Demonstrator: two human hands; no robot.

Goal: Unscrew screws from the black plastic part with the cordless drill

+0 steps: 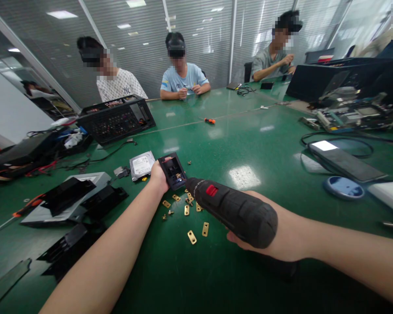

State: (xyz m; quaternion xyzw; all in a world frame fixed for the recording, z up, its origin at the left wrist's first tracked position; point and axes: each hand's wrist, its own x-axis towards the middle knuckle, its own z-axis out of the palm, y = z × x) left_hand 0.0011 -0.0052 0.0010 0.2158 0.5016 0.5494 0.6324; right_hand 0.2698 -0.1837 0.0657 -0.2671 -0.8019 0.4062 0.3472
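Observation:
My left hand (160, 176) grips a small black open-faced housing (172, 170), tilted up a little above the table; brass-coloured parts show inside it. In my right hand (249, 237) is a black cordless drill (232, 211) with a red switch on top. Its nose points at the lower right edge of the housing, and its tip is hidden, so I cannot tell whether the two touch. Brass plates (191, 237) with two holes each and small brass screws (170, 212) lie scattered on the green table below. A hard drive (142, 165) lies beside my left hand.
Black brackets (105, 200), a metal case (98, 179) and an orange-handled screwdriver (29, 206) lie at left. A black computer case (118, 120) stands behind. Another screwdriver (210, 121) lies mid-table. Circuit boards (343, 111), cables and a blue round object (343, 187) are at right. Several people sit opposite.

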